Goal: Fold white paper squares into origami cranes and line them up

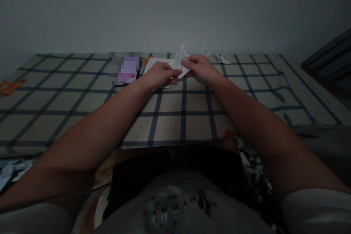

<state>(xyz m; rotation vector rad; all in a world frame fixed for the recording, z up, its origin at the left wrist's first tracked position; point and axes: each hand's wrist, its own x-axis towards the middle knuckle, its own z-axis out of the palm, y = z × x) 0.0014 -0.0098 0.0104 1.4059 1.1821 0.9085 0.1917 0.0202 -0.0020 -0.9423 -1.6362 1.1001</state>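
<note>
A piece of folded white paper [181, 57] with a tall pointed flap is held up above the checked tablecloth. My left hand [162, 74] pinches its lower left part between thumb and fingers. On the other side, my right hand [201, 67] grips the right edge, thumb in front. Fingers of both hands cover parts of the paper. A stack of white paper sheets [157, 60] lies flat beneath and behind my left hand. Just beyond my right hand stands a folded paper crane [222, 57], and another pointed white paper shape [206, 54] shows partly behind the hand.
A purple-pink lit screen [127, 69], partly pixelated, lies left of the paper stack. The checked tablecloth [170, 117] covers the table up to the grey wall [175, 11]. Dark slatted furniture [329, 58] stands at the right.
</note>
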